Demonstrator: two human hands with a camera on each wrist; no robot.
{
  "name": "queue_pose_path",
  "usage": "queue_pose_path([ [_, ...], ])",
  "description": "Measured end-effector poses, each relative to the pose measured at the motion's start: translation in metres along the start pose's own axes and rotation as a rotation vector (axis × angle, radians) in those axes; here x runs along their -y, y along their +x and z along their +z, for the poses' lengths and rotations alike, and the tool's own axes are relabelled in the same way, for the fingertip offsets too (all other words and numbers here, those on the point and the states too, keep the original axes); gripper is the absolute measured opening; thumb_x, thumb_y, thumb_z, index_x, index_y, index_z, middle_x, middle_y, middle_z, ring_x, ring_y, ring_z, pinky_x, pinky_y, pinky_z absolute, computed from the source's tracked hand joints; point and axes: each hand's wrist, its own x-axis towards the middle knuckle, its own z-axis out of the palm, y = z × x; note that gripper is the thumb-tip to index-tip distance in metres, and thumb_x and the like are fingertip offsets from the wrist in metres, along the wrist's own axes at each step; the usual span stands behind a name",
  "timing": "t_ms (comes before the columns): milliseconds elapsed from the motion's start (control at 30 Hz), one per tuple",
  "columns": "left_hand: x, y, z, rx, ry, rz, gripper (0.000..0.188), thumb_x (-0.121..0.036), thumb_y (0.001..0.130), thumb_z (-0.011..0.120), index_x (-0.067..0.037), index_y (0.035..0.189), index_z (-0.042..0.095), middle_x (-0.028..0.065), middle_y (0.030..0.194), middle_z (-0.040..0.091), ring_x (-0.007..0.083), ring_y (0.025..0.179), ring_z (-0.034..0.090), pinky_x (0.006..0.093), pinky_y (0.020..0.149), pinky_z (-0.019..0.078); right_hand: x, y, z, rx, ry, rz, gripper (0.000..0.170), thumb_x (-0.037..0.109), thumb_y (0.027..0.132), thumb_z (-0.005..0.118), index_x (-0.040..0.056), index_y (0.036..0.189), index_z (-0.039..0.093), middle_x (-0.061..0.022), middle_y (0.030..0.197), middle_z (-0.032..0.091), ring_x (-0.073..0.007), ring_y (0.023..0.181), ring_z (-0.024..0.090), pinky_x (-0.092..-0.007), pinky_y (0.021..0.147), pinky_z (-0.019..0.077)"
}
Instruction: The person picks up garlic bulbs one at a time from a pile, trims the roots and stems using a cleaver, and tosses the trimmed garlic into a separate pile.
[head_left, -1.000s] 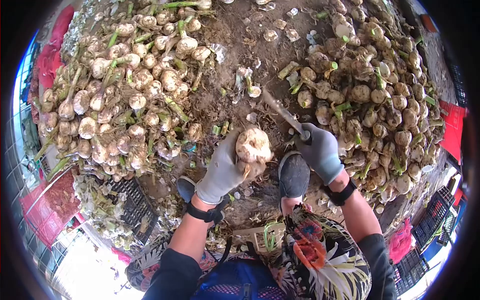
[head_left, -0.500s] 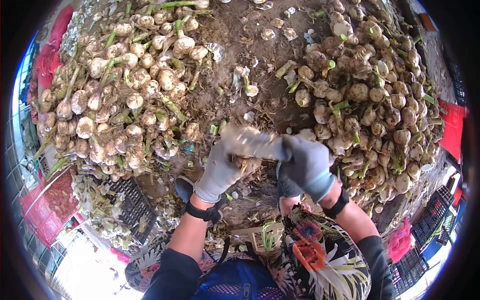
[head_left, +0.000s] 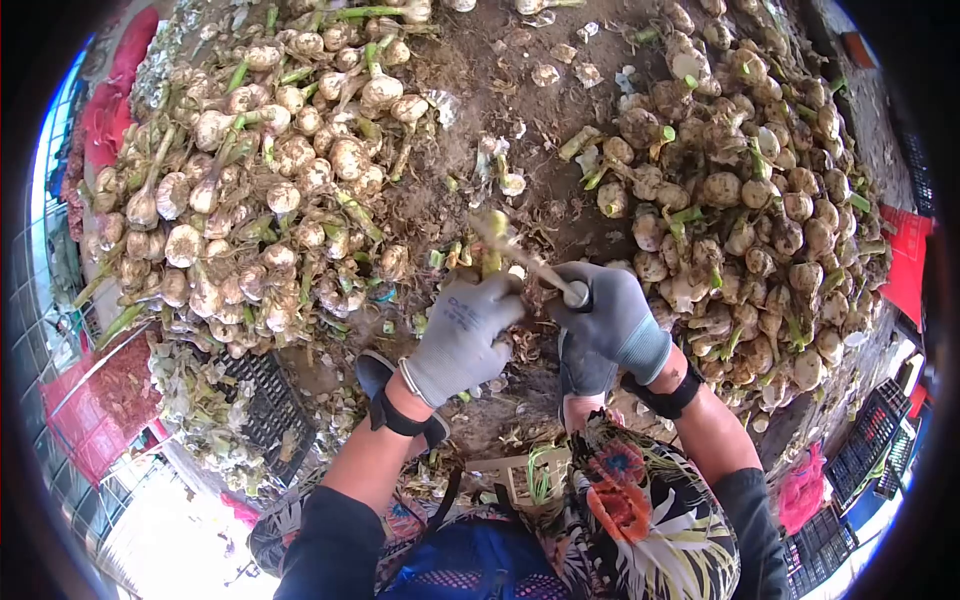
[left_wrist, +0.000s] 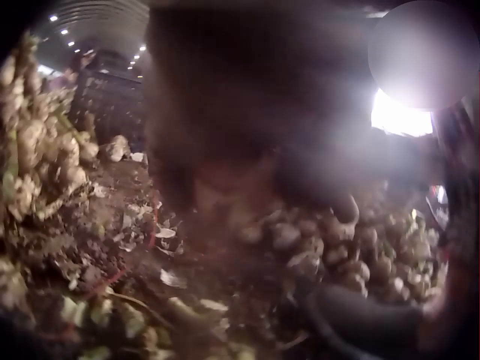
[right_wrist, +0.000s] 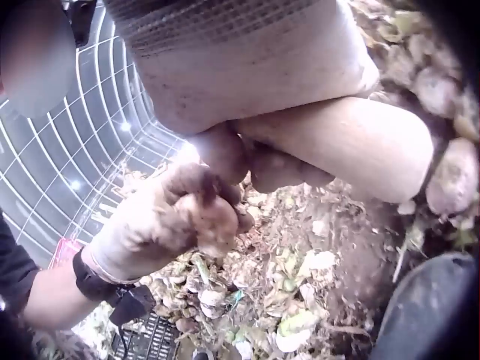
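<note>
Head and right wrist views show my left hand (head_left: 460,335) gripping a bulb (right_wrist: 215,223), stalk (head_left: 491,262) pointing forward, while my right hand's (head_left: 615,318) curled fingers hold the knife (head_left: 545,272) slanting leftward over it.

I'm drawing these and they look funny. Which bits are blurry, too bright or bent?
Head view: edges bent round like a fishbowl, black corners, the blade smeared, white glare bottom left. Left wrist view: dim and hazy, with a dazzling white patch upper right. Right wrist view: dark corners, a washed-out glow beside the left hand, the wire mesh looking curved.
</note>
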Motion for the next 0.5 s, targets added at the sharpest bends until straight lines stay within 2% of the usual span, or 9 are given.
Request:
queue_pose_path([
  [67, -0.005, 0.002, -0.007, 0.088, 0.386, 0.262, 0.017, -0.006, 0.065, 0.068, -0.011, 0.082, 0.07, 0.0094, 0.1, 0.064, 0.0343, 0.093, 0.062, 0.0468, 0.088, 0.0484, 0.01, 0.002, -0.002, 0.034, -0.136, -0.149, 0.03, 0.021, 0.083, 0.072, 0.0091, 0.11, 0.07, -0.0161, 0.081, 0.07, -0.0364, 0.078, 0.07, -0.041, 0.069, 0.0552],
  [100, -0.011, 0.0, -0.01, 0.153, 0.541, 0.25, 0.006, -0.01, 0.068, 0.068, -0.012, 0.072, 0.07, 0.0079, 0.097, 0.064, 0.0325, 0.094, 0.06, 0.0464, 0.09, 0.0462, 0.001, 0.004, 0.003, 0.01, -0.185, -0.039, 0.027, 0.019, 0.083, 0.069, 0.0096, 0.107, 0.071, -0.0166, 0.081, 0.07, -0.0381, 0.076, 0.069, -0.0423, 0.069, 0.0554],
  [200, -0.009, 0.001, -0.028, -0.095, 0.54, 0.379, 0.005, -0.009, 0.065, 0.07, -0.011, 0.064, 0.066, 0.0035, 0.095, 0.062, 0.033, 0.095, 0.058, 0.0432, 0.078, 0.0506, -0.057, -0.003, 0.005, 0.146, -0.59, 0.196, 0.019, 0.018, 0.086, 0.066, 0.0066, 0.101, 0.071, -0.0173, 0.079, 0.071, -0.0336, 0.074, 0.071, -0.0413, 0.071, 0.0561],
  [233, -0.011, 0.006, -0.031, -0.103, 0.469, 0.283, 0.005, -0.008, 0.069, 0.071, -0.01, 0.072, 0.069, 0.0031, 0.098, 0.062, 0.0309, 0.097, 0.057, 0.0431, 0.081, 0.0509, -0.064, -0.01, 0.006, 0.154, -0.589, 0.188, 0.019, 0.018, 0.086, 0.066, 0.0066, 0.101, 0.071, -0.0173, 0.079, 0.071, -0.0336, 0.074, 0.071, -0.0413, 0.071, 0.0561],
  [267, -0.028, 0.017, -0.026, -0.211, 0.368, 0.276, 0.023, -0.007, 0.07, 0.072, -0.013, 0.092, 0.072, 0.0044, 0.108, 0.062, 0.0316, 0.102, 0.058, 0.0442, 0.084, 0.051, -0.068, -0.017, 0.011, 0.135, -0.285, 0.192, 0.02, 0.021, 0.089, 0.065, 0.0048, 0.099, 0.072, -0.0129, 0.081, 0.072, -0.0284, 0.076, 0.071, -0.0393, 0.074, 0.0559],
  [333, -0.091, 0.053, -0.007, -0.098, -0.165, 0.35, 0.054, -0.003, 0.073, 0.073, -0.014, 0.126, 0.063, 0.0125, 0.137, 0.051, 0.0306, 0.111, 0.063, 0.0416, 0.084, 0.0577, -0.084, -0.026, 0.04, -0.05, 0.501, 0.251, 0.024, 0.025, 0.094, 0.065, 0.0016, 0.099, 0.072, -0.0046, 0.084, 0.072, -0.0189, 0.08, 0.068, -0.0358, 0.077, 0.0549],
  [367, -0.111, 0.068, 0.024, -0.326, -0.263, 0.56, 0.062, -0.004, 0.072, 0.076, -0.012, 0.131, 0.058, 0.0169, 0.143, 0.047, 0.029, 0.11, 0.065, 0.037, 0.081, 0.0612, -0.098, -0.03, 0.06, -0.243, 0.983, 0.239, 0.026, 0.025, 0.095, 0.067, 0.0001, 0.1, 0.071, -0.0006, 0.085, 0.071, -0.0147, 0.081, 0.066, -0.0343, 0.078, 0.054],
  [467, -0.112, 0.067, 0.009, -0.425, -0.287, 0.374, 0.066, -0.001, 0.072, 0.074, -0.009, 0.134, 0.051, 0.0167, 0.129, 0.056, 0.0262, 0.103, 0.066, 0.0343, 0.075, 0.062, -0.053, -0.025, 0.028, -0.212, 1.222, 0.345, 0.023, 0.018, 0.091, 0.07, 0.0005, 0.105, 0.071, 0.0017, 0.082, 0.07, -0.0136, 0.076, 0.065, -0.0306, 0.071, 0.0527],
  [500, -0.092, 0.063, 0.003, -0.421, -0.236, 0.253, 0.067, 0.001, 0.073, 0.073, -0.008, 0.135, 0.05, 0.0165, 0.131, 0.055, 0.0251, 0.101, 0.067, 0.0329, 0.076, 0.0619, -0.055, -0.015, 0.018, -0.115, 0.738, 0.286, 0.022, 0.013, 0.085, 0.071, -0.0012, 0.103, 0.069, 0.002, 0.079, 0.067, -0.0114, 0.071, 0.061, -0.0281, 0.067, 0.0503],
])
